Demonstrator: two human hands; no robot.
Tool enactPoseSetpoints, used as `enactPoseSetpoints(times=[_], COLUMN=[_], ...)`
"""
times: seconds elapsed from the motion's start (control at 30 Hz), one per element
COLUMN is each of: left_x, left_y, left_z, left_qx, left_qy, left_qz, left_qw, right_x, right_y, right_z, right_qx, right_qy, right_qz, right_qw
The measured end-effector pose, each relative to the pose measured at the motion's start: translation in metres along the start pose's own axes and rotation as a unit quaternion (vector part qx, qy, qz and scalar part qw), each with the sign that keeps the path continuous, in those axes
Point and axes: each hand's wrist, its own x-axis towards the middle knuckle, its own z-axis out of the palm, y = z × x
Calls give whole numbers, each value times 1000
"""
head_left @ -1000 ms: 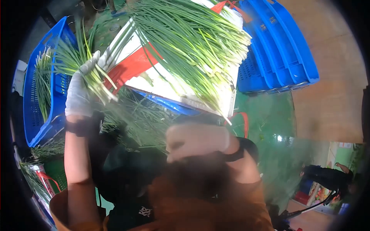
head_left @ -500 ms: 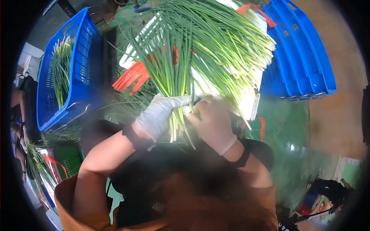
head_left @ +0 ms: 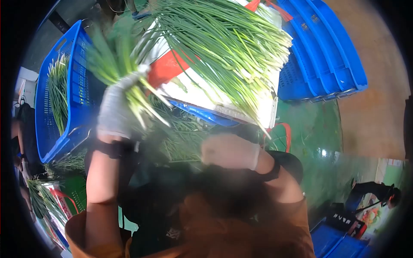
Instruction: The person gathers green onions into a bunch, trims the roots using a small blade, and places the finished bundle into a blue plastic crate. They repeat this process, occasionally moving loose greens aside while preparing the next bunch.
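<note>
My left hand (head_left: 117, 103), in a whitish glove, grips a bunch of spring onions (head_left: 137, 105) near its pale root ends. The green leaves fan up and away, blurred by motion, and the white ends point down toward me. My right hand (head_left: 230, 150), gloved too, hangs low in front of my lap, apart from the bunch; its fingers are smeared and I cannot make out their pose. A large heap of spring onions (head_left: 223, 51) lies ahead on a white board (head_left: 191, 92), root ends to the right.
At the left stands a blue crate (head_left: 77, 86) with more spring onions (head_left: 58, 90) inside. Stacked blue crates (head_left: 322, 56) are at the right. Red ribbon strips (head_left: 167, 66) lie by the board. Loose leaves (head_left: 180, 144) cover the floor below it. Another person (head_left: 374, 193) is at the far right.
My left hand has swung left with the bunch, away from the board's front. My right hand has let go of the bunch's lower end and dropped toward my lap.
</note>
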Motion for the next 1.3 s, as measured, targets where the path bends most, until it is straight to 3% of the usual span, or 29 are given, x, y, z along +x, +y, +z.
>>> enactPoseSetpoints(times=[0.07,0.13,0.2,0.23,0.33,0.4,0.43,0.47,0.53,0.57,0.63,0.7,0.8,0.83,0.87,0.93,0.97,1.0,1.07,1.1,1.13,1.2,1.23,1.27,1.3], left_x=[15,10,17,13,-13,-14,-23,-24,-32,-35,-32,-32,-44,-52,-56,-68,-81,-88,-96,-100,-102,-95,-85,-75,-61], left_y=[21,26,15,4,-17,-30,-29,-35,-47,-51,-61,-63,-44,-29,-24,-10,-2,2,10,11,13,15,4,-7,-26], left_z=[-18,-18,-26,-18,10,8,20,20,25,27,23,21,33,36,34,28,32,32,26,25,26,28,29,30,20], left_qx=[-58,-64,-78,-105,-80,-35,-12,10,0,2,7,33,-7,15,36,67,67,78,112,121,107,96,95,95,66], left_qy=[-16,-22,-86,-138,-118,-157,-137,-148,-122,-133,-142,-157,-118,-138,-158,-190,-162,-183,-218,-214,-211,-222,-186,-151,-148], left_qz=[11,-12,-44,-56,-136,-137,-136,-133,-151,-156,-185,-159,-152,-142,-94,-60,-60,-50,-30,-29,-18,-58,-36,-13,-43], left_qw=[998,998,992,983,980,977,981,980,981,979,972,974,981,980,982,978,983,979,969,969,971,969,977,984,986], right_x=[-8,-10,0,2,-3,-6,-2,0,4,8,18,25,24,19,16,-1,-6,-11,-19,-19,-18,-8,1,14,26], right_y=[-1,16,32,53,92,67,30,25,16,9,5,-6,-16,-24,-36,-56,-70,-79,-94,-103,-103,-100,-94,-77,-51], right_z=[-9,-28,-40,-40,-37,-48,-63,-59,-48,-39,-25,-16,-1,-1,-13,-22,-30,-32,-37,-44,-37,-21,-22,-19,-11], right_qx=[-49,-314,-394,-395,-413,-209,63,62,361,368,347,324,540,540,481,559,578,592,563,445,386,306,349,260,194], right_qy=[19,244,289,289,300,321,233,226,226,225,195,172,90,101,61,12,-19,-35,-44,-27,6,191,206,257,297], right_qz=[35,32,267,267,236,112,276,270,220,176,165,164,136,119,112,41,84,70,90,75,74,59,147,194,186], right_qw=[998,917,831,830,827,917,930,934,877,885,902,916,825,827,868,828,811,802,820,892,920,931,903,910,916])
